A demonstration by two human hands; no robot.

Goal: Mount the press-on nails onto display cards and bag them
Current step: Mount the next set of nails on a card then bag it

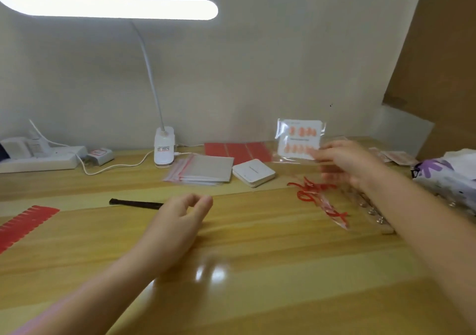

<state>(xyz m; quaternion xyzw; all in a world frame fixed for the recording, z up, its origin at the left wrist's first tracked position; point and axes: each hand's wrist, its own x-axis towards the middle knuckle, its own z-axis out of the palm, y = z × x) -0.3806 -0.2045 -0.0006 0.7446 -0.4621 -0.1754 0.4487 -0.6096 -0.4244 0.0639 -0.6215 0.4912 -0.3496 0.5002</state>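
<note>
The left hand [177, 221] hovers loosely curled, empty; the right hand [345, 162] pinches the bagged card [300, 139], whose slick film could slip.

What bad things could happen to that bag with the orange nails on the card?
The right hand seems to hold the bagged nail card only by its corner, up off the table, so it might slip and drop. The hand looks blurred, likely moving, so it could also brush the red strips lying just below and scatter them.
</note>
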